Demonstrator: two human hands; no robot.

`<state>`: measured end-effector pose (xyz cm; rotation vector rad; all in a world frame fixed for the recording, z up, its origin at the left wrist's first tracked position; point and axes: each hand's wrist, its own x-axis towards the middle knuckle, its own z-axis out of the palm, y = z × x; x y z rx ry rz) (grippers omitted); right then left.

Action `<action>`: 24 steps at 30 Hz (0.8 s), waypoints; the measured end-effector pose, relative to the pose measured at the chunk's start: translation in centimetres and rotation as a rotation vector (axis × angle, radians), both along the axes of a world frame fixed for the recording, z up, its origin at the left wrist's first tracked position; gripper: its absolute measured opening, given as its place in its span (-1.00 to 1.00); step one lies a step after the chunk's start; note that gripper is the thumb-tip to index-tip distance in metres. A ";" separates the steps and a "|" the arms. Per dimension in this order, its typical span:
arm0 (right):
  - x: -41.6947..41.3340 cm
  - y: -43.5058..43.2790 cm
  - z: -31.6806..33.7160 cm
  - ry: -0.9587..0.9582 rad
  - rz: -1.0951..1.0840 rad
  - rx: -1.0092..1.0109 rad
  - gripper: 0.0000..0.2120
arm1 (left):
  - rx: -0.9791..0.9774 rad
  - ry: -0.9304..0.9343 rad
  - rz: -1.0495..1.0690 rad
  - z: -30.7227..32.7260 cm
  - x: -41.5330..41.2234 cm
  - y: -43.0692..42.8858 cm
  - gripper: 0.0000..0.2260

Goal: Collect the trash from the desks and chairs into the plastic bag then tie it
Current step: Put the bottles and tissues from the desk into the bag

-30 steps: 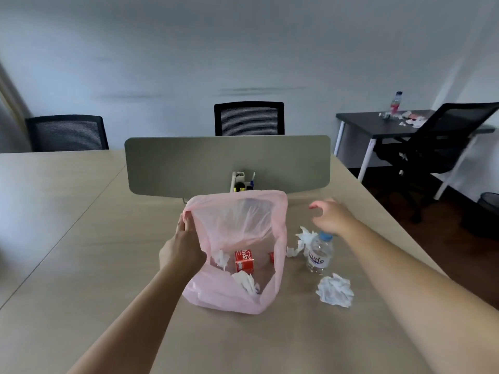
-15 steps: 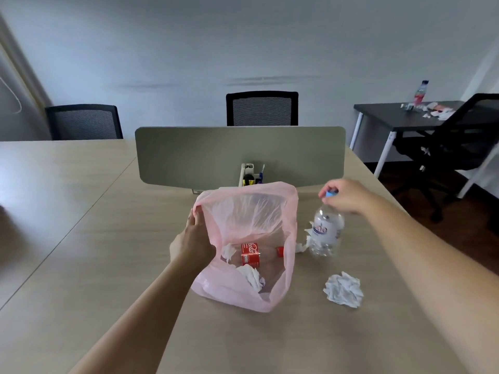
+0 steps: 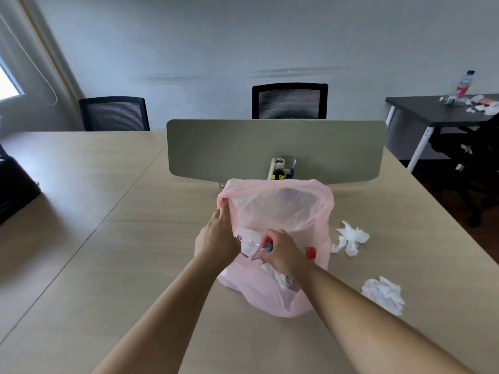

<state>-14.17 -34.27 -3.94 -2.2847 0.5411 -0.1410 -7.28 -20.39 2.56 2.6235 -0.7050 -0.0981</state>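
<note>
bottle work is the step in hand: my right hand (image 3: 280, 255) pinches the clear water bottle (image 3: 249, 242) by its blue-capped neck, fingers curled round it, and the bottle lies almost on its side at the near left part of the pink plastic bag (image 3: 283, 209) mouth. its long axis runs left to right, base pointing at my left hand (image 3: 216, 238), cap toward my right palm. my left hand grips the bag's rim on the left side, thumb and fingers closed on the thin plastic, holding the mouth up and open on the wooden desk (image 3: 135, 238). the two hands sit close together, with the bottle's base just beside the left hand, though i cannot tell whether they touch. the open hollow of the bag lies beyond and to the right of the bottle, so i judge the drop needs the base tipped down and away from my left hand before i let go. white paper and a red-capped thing (image 3: 310, 252) show inside the bag. two crumpled tissues wait on the desk to the right, one (image 3: 351, 237) just beside the bag and one (image 3: 383, 294) nearer me; my right hand is the nearer to both. more litter lies on the dark desk (image 3: 432, 114) far right.
</note>
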 end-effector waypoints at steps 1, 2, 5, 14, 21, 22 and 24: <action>0.2 0.5 -0.8 0.006 0.006 -0.038 -0.80 | -0.002 0.002 -0.003 -0.1 0.2 0.2 -0.17; 0.2 0.8 -1.4 0.035 0.014 -0.057 -0.83 | -0.008 0.002 -0.011 -0.1 0.2 0.3 -0.17; 0.3 1.3 -2.1 0.160 0.105 -0.060 -0.67 | -0.017 -0.012 -0.029 -0.2 0.5 0.5 -0.17; -3.4 -4.6 6.9 -0.127 -0.075 -0.004 -0.69 | -0.006 -0.030 0.007 0.3 1.2 0.2 -0.18; -12.5 -14.8 4.5 0.089 -0.392 -0.152 -0.70 | -0.026 -0.041 0.067 0.5 -0.2 -1.1 -0.18; -13.7 -15.3 3.1 0.206 -0.351 -0.168 -0.64 | -0.024 -0.038 0.073 0.2 -0.8 -1.4 -0.20; -15.6 -15.6 0.3 0.425 -0.280 -0.164 -0.46 | -0.017 -0.034 0.084 -0.4 -2.1 -1.9 -0.20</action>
